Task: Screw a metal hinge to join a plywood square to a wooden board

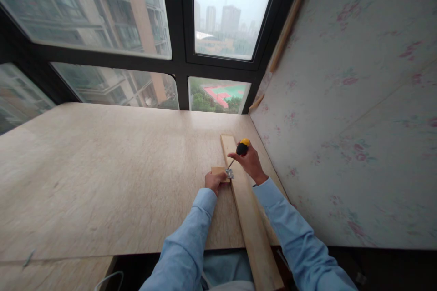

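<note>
A screwdriver with a yellow and black handle is gripped in my right hand. Its shaft slants down and left, and the tip meets a small metal hinge. The hinge lies across the joint between a long wooden board and a small wooden block on the board's left. My left hand grips the small block, its fingertips close to the hinge's left edge. Whether a screw sits under the tip is too small to tell.
Beneath the wood is a pale marble-like countertop, and the board overhangs its front edge. A flowered wall rises close to my right arm. Dark-framed windows stand behind. A white cable hangs at the lower left.
</note>
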`<state>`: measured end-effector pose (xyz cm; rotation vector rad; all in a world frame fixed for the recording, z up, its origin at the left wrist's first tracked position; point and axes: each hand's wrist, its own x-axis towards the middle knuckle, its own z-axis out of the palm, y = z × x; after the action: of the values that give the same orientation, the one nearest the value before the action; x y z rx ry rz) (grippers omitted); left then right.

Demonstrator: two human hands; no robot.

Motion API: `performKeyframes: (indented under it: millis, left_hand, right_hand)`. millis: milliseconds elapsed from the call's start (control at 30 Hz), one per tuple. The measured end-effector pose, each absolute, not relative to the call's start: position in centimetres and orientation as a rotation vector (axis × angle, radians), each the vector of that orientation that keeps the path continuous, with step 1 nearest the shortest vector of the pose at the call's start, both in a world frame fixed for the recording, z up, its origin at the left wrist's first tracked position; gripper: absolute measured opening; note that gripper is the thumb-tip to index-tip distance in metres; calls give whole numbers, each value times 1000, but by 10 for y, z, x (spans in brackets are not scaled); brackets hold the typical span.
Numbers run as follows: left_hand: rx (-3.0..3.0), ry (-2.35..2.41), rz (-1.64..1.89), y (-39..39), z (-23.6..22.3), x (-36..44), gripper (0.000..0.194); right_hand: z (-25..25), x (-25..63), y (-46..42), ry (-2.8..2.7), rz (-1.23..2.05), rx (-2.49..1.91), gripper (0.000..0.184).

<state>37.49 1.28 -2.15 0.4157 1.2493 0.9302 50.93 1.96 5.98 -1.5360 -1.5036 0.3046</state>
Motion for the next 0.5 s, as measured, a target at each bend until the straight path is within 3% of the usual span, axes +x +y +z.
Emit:
performKeyframes:
  millis: [100, 300, 500]
  left_hand:
    - [425, 1253, 933, 13, -20, 375, 29]
    - [436, 1267, 932, 12, -20, 375, 32]
    - [433, 1263, 937, 11, -19, 374, 35]
  right_hand:
    - [63, 506, 22, -1513, 436, -1508, 46]
    - [77, 511, 18, -1444, 1064, -1254, 46]
    - [85, 520, 9, -1518, 1280, -1077, 35]
